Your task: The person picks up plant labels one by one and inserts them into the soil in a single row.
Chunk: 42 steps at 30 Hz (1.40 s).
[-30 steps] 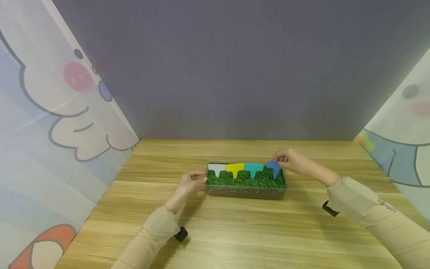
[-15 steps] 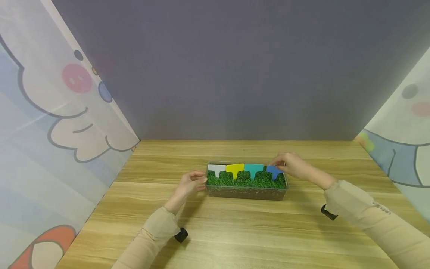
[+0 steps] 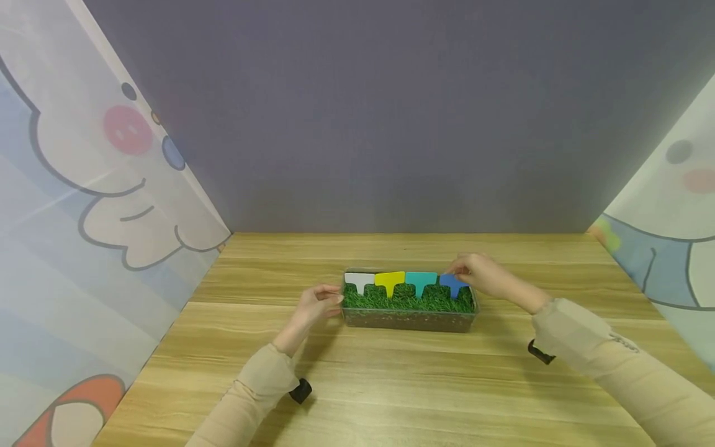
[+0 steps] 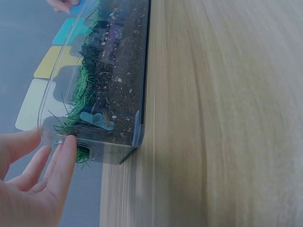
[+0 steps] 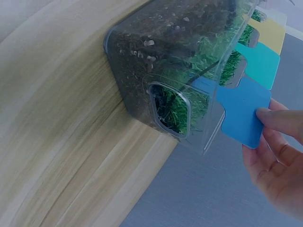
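Observation:
A clear plastic planter (image 3: 410, 320) holds dark soil topped with green grass. Four-sided heads of T-shaped plant labels rise from it in a row: white (image 3: 360, 279), yellow (image 3: 390, 280), teal (image 3: 421, 280) and blue (image 3: 454, 283). My right hand (image 3: 480, 273) pinches the blue plant label (image 5: 244, 113) by its top edge, thumb on its face, while the stem goes down into the grass. My left hand (image 3: 314, 305) rests its fingertips (image 4: 69, 142) at the planter's left end near the rim, fingers fairly straight.
Under the planter is a wood-grain table (image 3: 391, 385), with a grey panel (image 3: 391, 124) behind it. Cartoon-printed sheets (image 3: 112, 174) stand along both sides. An opening framed in the planter's right end (image 5: 170, 109) shows grass inside.
Over the second, my right hand moves down and slightly left with the blue plant label, which sinks lower into the grass and straightens. My left hand keeps its place at the planter.

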Each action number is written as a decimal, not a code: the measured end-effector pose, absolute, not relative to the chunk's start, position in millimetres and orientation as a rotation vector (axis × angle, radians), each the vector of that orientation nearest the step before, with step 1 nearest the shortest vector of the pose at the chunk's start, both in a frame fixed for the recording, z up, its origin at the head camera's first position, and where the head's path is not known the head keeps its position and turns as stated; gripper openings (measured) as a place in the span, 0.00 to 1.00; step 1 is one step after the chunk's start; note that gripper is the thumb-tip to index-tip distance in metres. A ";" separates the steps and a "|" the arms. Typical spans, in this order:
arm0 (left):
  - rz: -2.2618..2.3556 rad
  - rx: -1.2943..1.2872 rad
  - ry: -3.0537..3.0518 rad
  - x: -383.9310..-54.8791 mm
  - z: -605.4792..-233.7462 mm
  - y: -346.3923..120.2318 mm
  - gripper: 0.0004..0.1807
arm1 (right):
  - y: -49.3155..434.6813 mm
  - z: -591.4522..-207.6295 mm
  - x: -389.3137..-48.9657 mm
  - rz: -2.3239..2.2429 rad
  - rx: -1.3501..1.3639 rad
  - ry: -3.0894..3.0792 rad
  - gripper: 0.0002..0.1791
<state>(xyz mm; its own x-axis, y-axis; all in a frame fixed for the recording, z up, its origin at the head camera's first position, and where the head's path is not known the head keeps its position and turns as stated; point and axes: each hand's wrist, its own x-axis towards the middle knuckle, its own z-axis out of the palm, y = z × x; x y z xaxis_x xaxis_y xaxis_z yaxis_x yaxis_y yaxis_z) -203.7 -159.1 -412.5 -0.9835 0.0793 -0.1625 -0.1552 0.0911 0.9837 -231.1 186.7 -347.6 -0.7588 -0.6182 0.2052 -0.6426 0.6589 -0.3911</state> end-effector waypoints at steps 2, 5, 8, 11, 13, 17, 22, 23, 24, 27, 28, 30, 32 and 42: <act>2.003 -0.096 2.185 -203.6 -411.9 -159.0 0.16 | 186.7 -348.5 -231.5 0.692 1.054 -2.816 0.10; 2.006 -0.103 2.190 -204.1 -411.6 -158.5 0.16 | 186.5 -349.1 -231.6 0.695 1.037 -2.817 0.10; 1.993 -0.078 2.196 -208.1 -419.9 -162.3 0.17 | 186.0 -349.7 -231.6 0.693 1.027 -2.816 0.10; 1.976 -0.044 2.189 -214.9 -432.7 -168.4 0.19 | 185.2 -350.0 -231.8 0.685 1.023 -2.815 0.10; 1.979 -0.022 2.181 -215.4 -434.2 -169.8 0.20 | 184.5 -350.1 -232.3 0.674 1.024 -2.811 0.10; 1.991 -0.061 2.186 -208.7 -419.7 -163.9 0.18 | 183.6 -350.0 -232.5 0.666 1.021 -2.805 0.10; 1.997 -0.081 2.179 -209.9 -420.6 -163.3 0.18 | 184.5 -350.5 -231.0 0.693 0.997 -2.809 0.09; 1.993 -0.074 2.175 -211.9 -424.7 -164.9 0.18 | 184.8 -350.7 -230.6 0.699 0.993 -2.808 0.09; 1.984 -0.072 2.174 -214.1 -428.6 -166.3 0.19 | 185.0 -351.1 -230.3 0.705 0.990 -2.807 0.09; 1.995 -0.035 2.165 -218.6 -438.5 -170.4 0.19 | 185.2 -352.5 -229.7 0.713 0.984 -2.797 0.09; 2.015 0.004 2.160 -219.9 -441.8 -171.8 0.19 | 185.1 -353.2 -229.7 0.710 0.980 -2.792 0.09; 2.028 0.039 2.174 -218.0 -439.6 -171.2 0.18 | 185.1 -354.4 -229.5 0.709 0.970 -2.786 0.09; 2.055 0.099 2.169 -218.7 -440.9 -172.3 0.16 | 185.2 -355.2 -228.9 0.711 0.953 -2.785 0.08; 1.945 -0.017 2.235 -202.2 -406.5 -163.3 0.16 | 188.2 -354.8 -222.3 0.804 0.838 -2.815 0.10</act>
